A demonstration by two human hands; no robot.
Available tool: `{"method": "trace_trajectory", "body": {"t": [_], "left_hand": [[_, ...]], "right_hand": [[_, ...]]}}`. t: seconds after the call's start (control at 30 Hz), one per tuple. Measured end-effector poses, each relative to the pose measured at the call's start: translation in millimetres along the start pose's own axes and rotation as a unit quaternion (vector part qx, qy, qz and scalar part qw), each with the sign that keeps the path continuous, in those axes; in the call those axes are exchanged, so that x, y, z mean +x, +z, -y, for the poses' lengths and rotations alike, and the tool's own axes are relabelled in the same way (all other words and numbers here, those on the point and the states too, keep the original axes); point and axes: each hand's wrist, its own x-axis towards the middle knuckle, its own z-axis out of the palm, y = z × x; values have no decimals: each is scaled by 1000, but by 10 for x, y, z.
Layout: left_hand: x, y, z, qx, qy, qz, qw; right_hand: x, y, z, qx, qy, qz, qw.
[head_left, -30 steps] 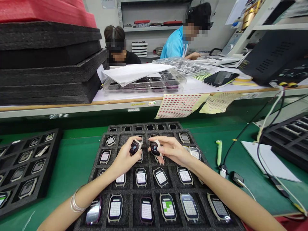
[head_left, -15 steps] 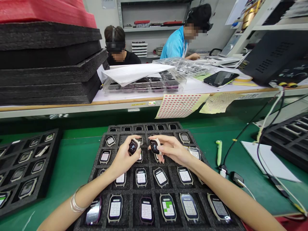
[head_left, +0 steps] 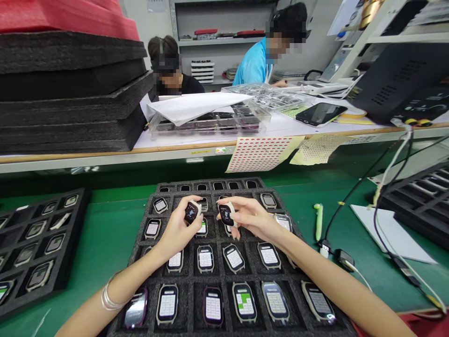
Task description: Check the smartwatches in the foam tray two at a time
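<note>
My left hand (head_left: pixel 177 229) is closed round a small watch body with a dark lit screen (head_left: pixel 191 211), held up above the foam tray. My right hand (head_left: pixel 250 217) pinches a second watch body (head_left: pixel 226 214), its screen also dark. Both are held side by side over the black foam tray (head_left: pixel 182 274), whose pockets hold several watch bodies with lit white screens (head_left: pixel 206 259). A silver bangle (head_left: pixel 108 296) sits on my left wrist.
A second foam tray of watch bodies (head_left: pixel 38 243) lies at the left on the green mat. At the right are a green pen (head_left: pixel 318 221), cables (head_left: pixel 345 260), white paper (head_left: pixel 389 234) and another tray (head_left: pixel 421 196). Foam slabs (head_left: pixel 70 93) are stacked behind. Two people sit across the bench.
My left hand has tilted its watch body slightly and shifted it a little left; the right hand stays nearly still.
</note>
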Motion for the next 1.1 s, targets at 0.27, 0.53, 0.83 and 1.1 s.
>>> {"method": "trace_trajectory", "body": {"t": [0.27,0.53,0.83,1.1], "left_hand": [[54,49,39,-221,-102,32,969],[80,17,-20,-332,-182,62,923],[77,33,62,-308,-148,88,936],[67,41,59,-304,-138,93,938]], "right_hand": [[48,-4,-48,19,30,-35,999],[58,-1,-112,-13,60,-73,995],[40,-88,-183,-81,52,-72,993],[39,-23,-130,-97,39,-88,991]]}}
